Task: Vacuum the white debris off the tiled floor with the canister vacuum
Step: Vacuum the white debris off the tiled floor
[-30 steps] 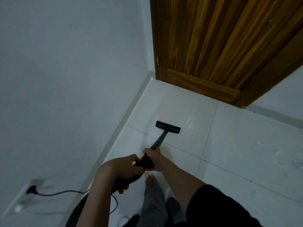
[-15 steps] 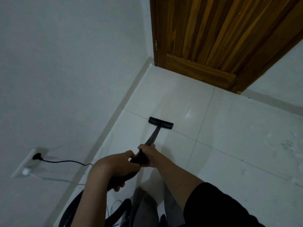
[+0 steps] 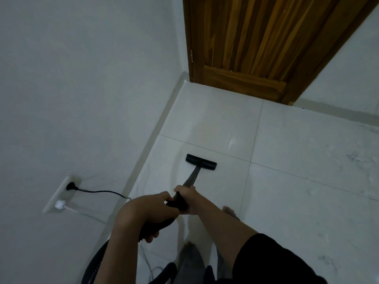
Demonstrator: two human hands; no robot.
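Note:
Both hands grip the black vacuum wand (image 3: 191, 179). My left hand (image 3: 146, 212) wraps its rear handle, and my right hand (image 3: 187, 198) holds it a little further forward. The flat black floor nozzle (image 3: 201, 162) rests on a white tile just short of a grout line, near the left wall. White debris (image 3: 352, 158) is smeared over the tiled floor (image 3: 287, 201) at the right. A small white fleck (image 3: 231, 142) lies beyond the nozzle. The black hose (image 3: 96, 263) curves at the bottom left; the canister itself is out of view.
A wooden door (image 3: 256, 48) stands closed at the far corner. A wall socket (image 3: 61, 193) on the left wall holds a black plug with its cord (image 3: 102, 191) running toward me, plus a white plug. My bare feet (image 3: 228, 211) stand below the hands.
The nozzle has been drawn back toward me, from beyond the grout line to just short of it. My view has backed away from the door, showing more socket and floor.

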